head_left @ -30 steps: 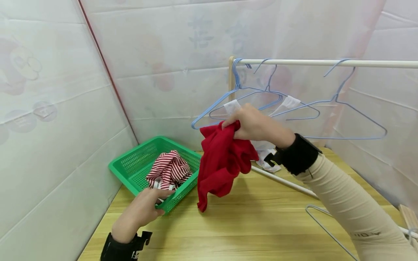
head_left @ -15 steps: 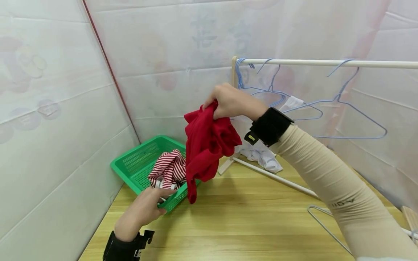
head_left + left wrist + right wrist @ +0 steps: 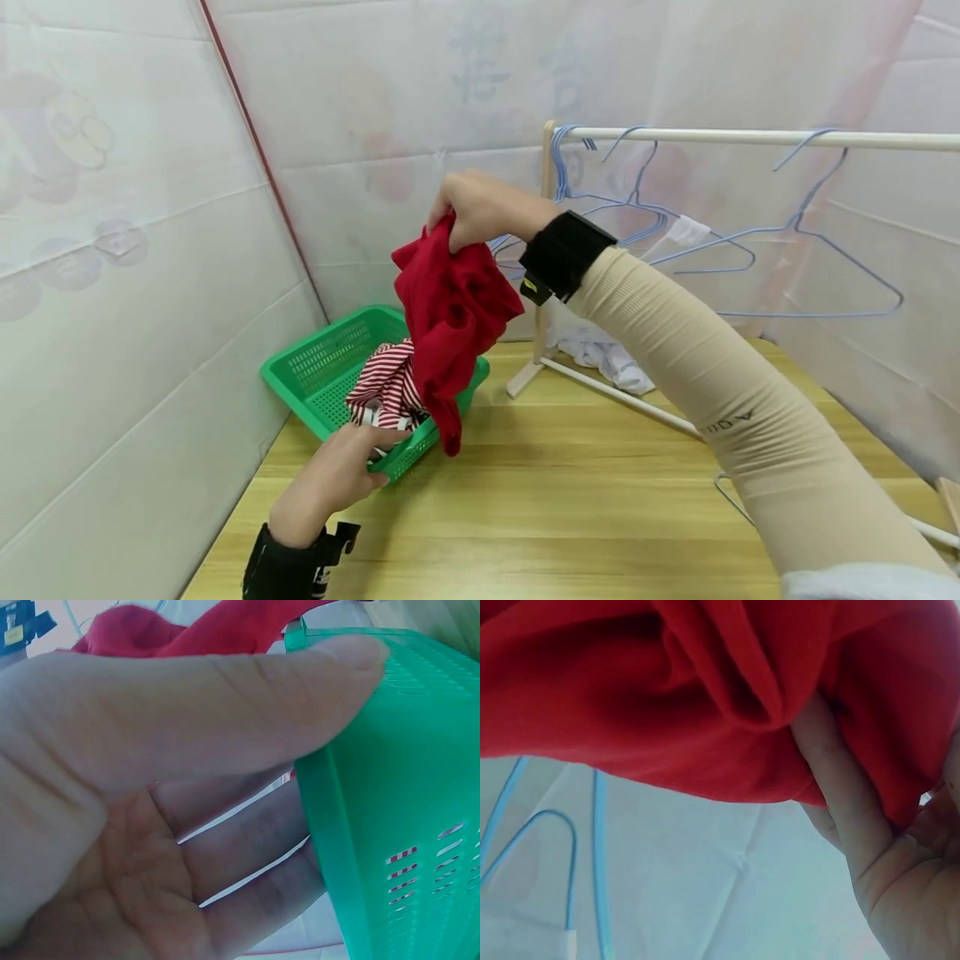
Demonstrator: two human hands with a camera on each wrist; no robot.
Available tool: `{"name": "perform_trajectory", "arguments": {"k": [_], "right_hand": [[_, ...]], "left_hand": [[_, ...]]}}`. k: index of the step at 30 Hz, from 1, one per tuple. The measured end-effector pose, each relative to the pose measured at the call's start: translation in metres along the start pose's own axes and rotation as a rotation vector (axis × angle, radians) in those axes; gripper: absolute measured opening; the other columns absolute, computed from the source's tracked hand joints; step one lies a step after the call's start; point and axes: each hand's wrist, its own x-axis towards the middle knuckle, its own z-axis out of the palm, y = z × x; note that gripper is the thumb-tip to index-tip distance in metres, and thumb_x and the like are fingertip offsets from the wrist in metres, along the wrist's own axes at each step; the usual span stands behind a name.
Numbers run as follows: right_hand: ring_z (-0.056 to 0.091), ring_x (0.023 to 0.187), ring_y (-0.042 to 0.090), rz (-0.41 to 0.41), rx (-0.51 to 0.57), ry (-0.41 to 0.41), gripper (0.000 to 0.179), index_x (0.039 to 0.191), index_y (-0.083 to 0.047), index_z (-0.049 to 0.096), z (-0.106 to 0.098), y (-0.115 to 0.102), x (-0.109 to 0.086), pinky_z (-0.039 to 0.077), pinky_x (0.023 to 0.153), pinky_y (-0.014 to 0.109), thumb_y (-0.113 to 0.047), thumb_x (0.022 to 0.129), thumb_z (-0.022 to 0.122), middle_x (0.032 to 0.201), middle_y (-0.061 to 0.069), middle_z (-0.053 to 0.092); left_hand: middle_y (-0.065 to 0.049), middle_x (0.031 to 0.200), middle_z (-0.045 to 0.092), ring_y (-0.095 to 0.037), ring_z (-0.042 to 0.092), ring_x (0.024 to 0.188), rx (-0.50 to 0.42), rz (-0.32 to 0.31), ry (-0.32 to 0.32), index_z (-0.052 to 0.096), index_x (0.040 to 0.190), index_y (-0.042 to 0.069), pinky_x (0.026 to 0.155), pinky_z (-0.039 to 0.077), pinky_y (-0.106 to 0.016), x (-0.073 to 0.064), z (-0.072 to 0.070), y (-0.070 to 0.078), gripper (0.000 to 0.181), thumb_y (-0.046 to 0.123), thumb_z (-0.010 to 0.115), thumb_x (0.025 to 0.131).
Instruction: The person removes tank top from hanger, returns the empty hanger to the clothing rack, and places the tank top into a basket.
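Note:
My right hand (image 3: pixel 480 210) pinches a bunched red cloth garment (image 3: pixel 450 308) by its top, and it hangs down in loose folds. In the head view its lower end overlaps the near right side of a green plastic basket (image 3: pixel 296 379). My left hand (image 3: pixel 333 477) grips that basket's near rim, the thumb on the outer wall and the fingers inside, as the left wrist view shows. Inside the basket lies a crumpled red-and-white striped garment (image 3: pixel 382 379). Red folds (image 3: pixel 727 697) fill the upper part of the right wrist view, with fingers (image 3: pixel 844 780) curled into them.
A white rail (image 3: pixel 720 139) on a wooden stand holds several blue wire hangers (image 3: pixel 798 221). A white garment (image 3: pixel 600 354) lies low behind the stand's bottom bar (image 3: pixel 622 396). Another wire hanger (image 3: pixel 731 497) lies on the wooden table (image 3: pixel 570 517), partly behind my right arm. Pale sheets hang around.
My right hand has carried the red garment left and slightly up, from in front of the hangers to over the basket's right side. The left hand keeps its grip on the rim.

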Motion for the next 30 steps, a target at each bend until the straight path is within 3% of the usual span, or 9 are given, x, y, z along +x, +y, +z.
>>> {"name": "perform_trajectory", "arguments": {"k": [4, 10, 18, 26, 30], "right_hand": [[0.057, 0.082, 0.015, 0.007, 0.046, 0.013, 0.033, 0.111, -0.011, 0.082, -0.002, -0.005, 0.016, 0.048, 0.066, 0.022, 0.001, 0.086, 0.064, 0.115, 0.005, 0.077], [0.054, 0.073, 0.014, 0.055, 0.146, 0.122, 0.036, 0.119, -0.01, 0.079, -0.003, -0.012, 0.035, 0.046, 0.063, 0.02, -0.001, 0.087, 0.065, 0.111, 0.007, 0.079], [0.056, 0.089, 0.013, 0.118, 0.267, 0.212, 0.031, 0.115, -0.012, 0.081, 0.005, -0.031, 0.055, 0.049, 0.069, 0.02, -0.006, 0.089, 0.066, 0.118, 0.004, 0.075], [0.061, 0.088, 0.016, 0.153, 0.514, 0.253, 0.03, 0.112, -0.013, 0.082, 0.022, -0.049, 0.072, 0.054, 0.068, 0.023, -0.004, 0.086, 0.07, 0.125, 0.002, 0.073], [0.06, 0.093, 0.013, 0.154, 0.507, 0.237, 0.031, 0.113, -0.011, 0.081, 0.037, -0.047, 0.08, 0.053, 0.068, 0.021, -0.002, 0.085, 0.07, 0.125, 0.002, 0.074]], "left_hand": [[-0.005, 0.112, 0.079, -0.024, 0.075, 0.101, -0.008, -0.007, -0.013, 0.075, 0.127, 0.015, 0.082, 0.061, -0.043, 0.0, 0.001, 0.002, 0.061, -0.009, 0.084, 0.072], [-0.005, 0.113, 0.079, -0.025, 0.075, 0.099, -0.011, -0.004, -0.009, 0.075, 0.126, 0.014, 0.082, 0.061, -0.043, -0.001, 0.002, 0.003, 0.061, -0.009, 0.085, 0.071], [-0.006, 0.113, 0.078, -0.026, 0.075, 0.1, -0.03, -0.04, -0.02, 0.075, 0.127, 0.015, 0.079, 0.061, -0.04, -0.007, 0.002, 0.004, 0.061, -0.01, 0.084, 0.072], [-0.006, 0.114, 0.078, -0.027, 0.074, 0.099, -0.039, -0.041, -0.018, 0.074, 0.128, 0.014, 0.079, 0.061, -0.041, -0.013, 0.0, 0.003, 0.06, -0.008, 0.085, 0.073], [-0.007, 0.113, 0.078, -0.027, 0.074, 0.098, -0.039, -0.053, -0.019, 0.074, 0.129, 0.014, 0.077, 0.061, -0.04, -0.015, -0.001, 0.003, 0.06, -0.008, 0.086, 0.074]]}}
